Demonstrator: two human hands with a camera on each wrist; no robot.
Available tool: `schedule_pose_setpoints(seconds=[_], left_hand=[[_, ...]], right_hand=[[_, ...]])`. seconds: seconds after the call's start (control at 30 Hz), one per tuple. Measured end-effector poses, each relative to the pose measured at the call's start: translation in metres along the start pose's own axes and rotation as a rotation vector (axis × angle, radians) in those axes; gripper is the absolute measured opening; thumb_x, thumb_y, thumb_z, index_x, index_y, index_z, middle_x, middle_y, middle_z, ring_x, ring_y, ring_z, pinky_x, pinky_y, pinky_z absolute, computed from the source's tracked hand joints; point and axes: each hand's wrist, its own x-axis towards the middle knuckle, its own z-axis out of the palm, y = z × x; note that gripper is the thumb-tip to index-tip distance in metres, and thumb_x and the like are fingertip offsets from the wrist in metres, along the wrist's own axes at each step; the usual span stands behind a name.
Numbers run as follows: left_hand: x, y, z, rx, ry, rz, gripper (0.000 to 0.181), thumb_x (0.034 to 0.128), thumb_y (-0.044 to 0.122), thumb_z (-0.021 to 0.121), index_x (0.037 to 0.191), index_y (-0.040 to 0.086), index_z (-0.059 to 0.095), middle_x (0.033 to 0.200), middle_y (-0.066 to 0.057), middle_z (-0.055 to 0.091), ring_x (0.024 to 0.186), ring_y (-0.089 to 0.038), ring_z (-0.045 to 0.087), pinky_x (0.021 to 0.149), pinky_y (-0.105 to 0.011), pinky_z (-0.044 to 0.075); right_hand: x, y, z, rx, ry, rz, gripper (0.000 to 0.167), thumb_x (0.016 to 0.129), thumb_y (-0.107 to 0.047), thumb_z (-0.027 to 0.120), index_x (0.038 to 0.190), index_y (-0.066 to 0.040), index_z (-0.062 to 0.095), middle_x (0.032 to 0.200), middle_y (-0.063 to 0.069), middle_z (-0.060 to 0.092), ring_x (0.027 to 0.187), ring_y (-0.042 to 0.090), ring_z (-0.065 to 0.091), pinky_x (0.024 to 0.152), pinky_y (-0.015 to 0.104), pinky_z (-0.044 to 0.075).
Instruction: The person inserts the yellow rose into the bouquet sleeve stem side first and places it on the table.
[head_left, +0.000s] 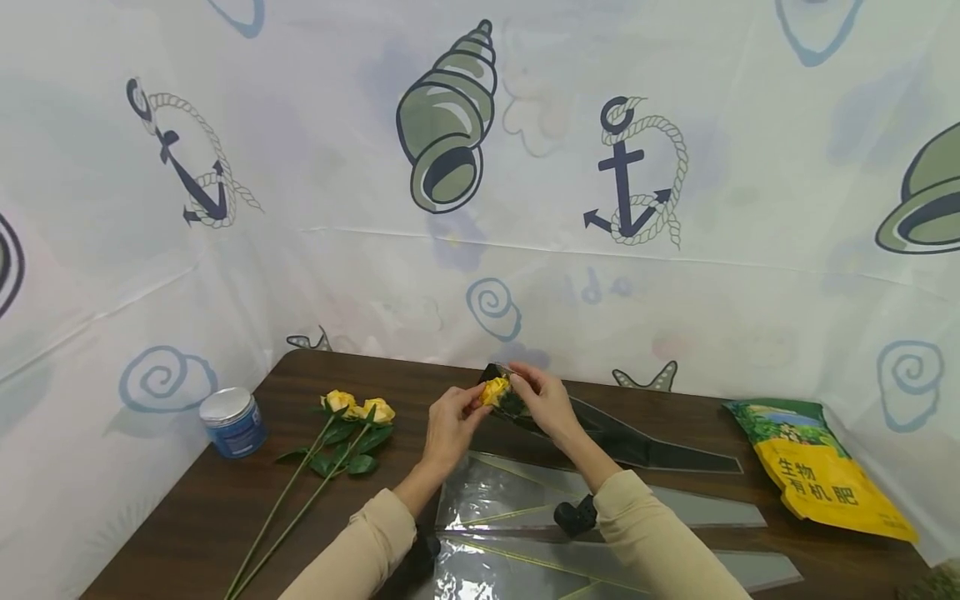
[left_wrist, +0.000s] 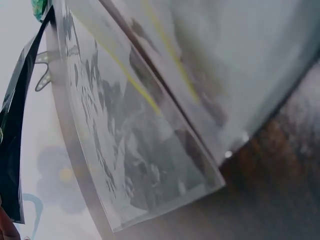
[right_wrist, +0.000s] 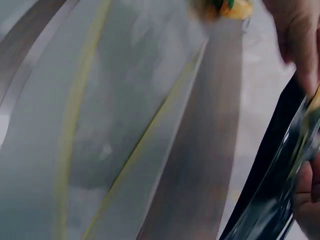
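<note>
In the head view a yellow rose (head_left: 494,391) lies at the mouth of a dark clear-fronted sleeve (head_left: 622,437). The left hand (head_left: 448,427) pinches the bloom's left side between fingertips. The right hand (head_left: 550,407) grips the sleeve's upper edge just right of the bloom. In the right wrist view both hands are at the right edge around the dark sleeve (right_wrist: 265,200), with a bit of yellow petal between them. The left wrist view shows the dark sleeve (left_wrist: 15,130) at its left edge, fingertips (left_wrist: 7,227) below it.
Two yellow roses (head_left: 358,407) with long stems lie at left, near a blue jar (head_left: 233,423). Flat clear sleeves (head_left: 517,496) with yellow lines lie in front of the hands, a black object (head_left: 576,517) on them. A yellow-green bag (head_left: 821,475) lies at right.
</note>
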Motion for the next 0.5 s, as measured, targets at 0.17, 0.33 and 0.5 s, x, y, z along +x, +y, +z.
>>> schedule_pose_setpoints(seconds=[0.17,0.33,0.5], left_hand=[[0.003,-0.001,0.001,0.003,-0.003,0.011,0.031,0.0755,0.007,0.077,0.105,0.000,0.071,0.076,-0.005,0.061,0.067,-0.016,0.061,0.057,-0.021,0.051],[0.003,-0.005,0.001,-0.010,-0.023,-0.022,0.030,0.0764,0.007,0.076,0.105,0.001,0.071,0.076,-0.004,0.060,0.066,-0.014,0.058,0.055,-0.020,0.047],[0.002,-0.008,0.000,-0.085,-0.161,-0.067,0.030,0.0816,0.008,0.071,0.111,0.003,0.069,0.079,-0.004,0.059,0.068,-0.013,0.053,0.057,-0.019,0.045]], right_hand=[[-0.008,0.030,-0.026,-0.356,-0.106,-0.173,0.057,0.087,-0.030,0.068,0.134,-0.004,0.050,0.120,0.018,0.055,0.108,0.033,0.052,0.086,0.050,0.046],[-0.017,0.049,-0.042,-0.612,-0.241,-0.256,0.077,0.078,-0.031,0.076,0.140,-0.003,0.041,0.140,0.026,0.041,0.124,0.044,0.043,0.098,0.063,0.035],[-0.020,0.054,-0.040,-0.637,-0.265,-0.185,0.069,0.083,-0.020,0.072,0.141,-0.003,0.040,0.138,0.026,0.042,0.121,0.044,0.046,0.096,0.058,0.041]])
